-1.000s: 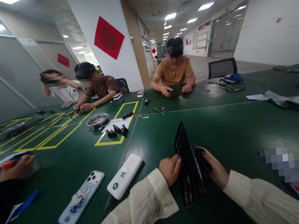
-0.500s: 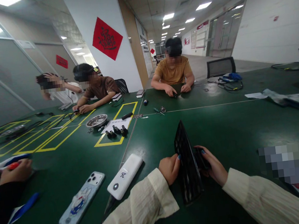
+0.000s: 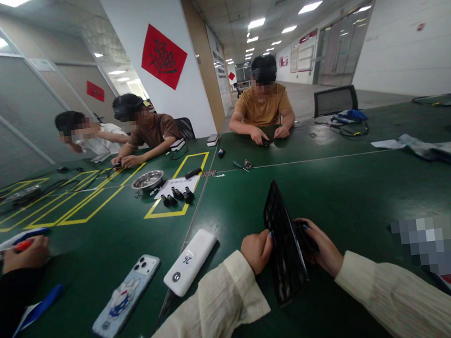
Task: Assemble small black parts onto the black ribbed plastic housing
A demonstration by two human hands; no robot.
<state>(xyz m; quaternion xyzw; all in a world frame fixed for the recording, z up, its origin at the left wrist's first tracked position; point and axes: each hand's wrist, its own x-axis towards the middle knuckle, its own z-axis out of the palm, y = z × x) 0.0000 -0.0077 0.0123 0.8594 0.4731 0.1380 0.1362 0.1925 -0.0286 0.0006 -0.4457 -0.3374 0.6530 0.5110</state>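
Note:
A black grid-patterned panel (image 3: 282, 238) stands on its edge on the green table (image 3: 354, 192) just in front of me. My left hand (image 3: 257, 251) grips its left face, fingers closed on it. My right hand (image 3: 320, 248) is curled against its right side, holding a small dark part there that I cannot make out. Cream sleeves cover both my arms.
A white power bank (image 3: 190, 262) and a phone in a cartoon case (image 3: 126, 296) lie at my left. A neighbour's hand (image 3: 26, 255) holds a red pen at far left. Three people sit across the table. Small black parts (image 3: 176, 196) and a metal bowl (image 3: 147, 180) rest in yellow-taped zones.
The panel and my hands have stayed almost in place. The person at far left lowered a raised arm and leaned toward the table.

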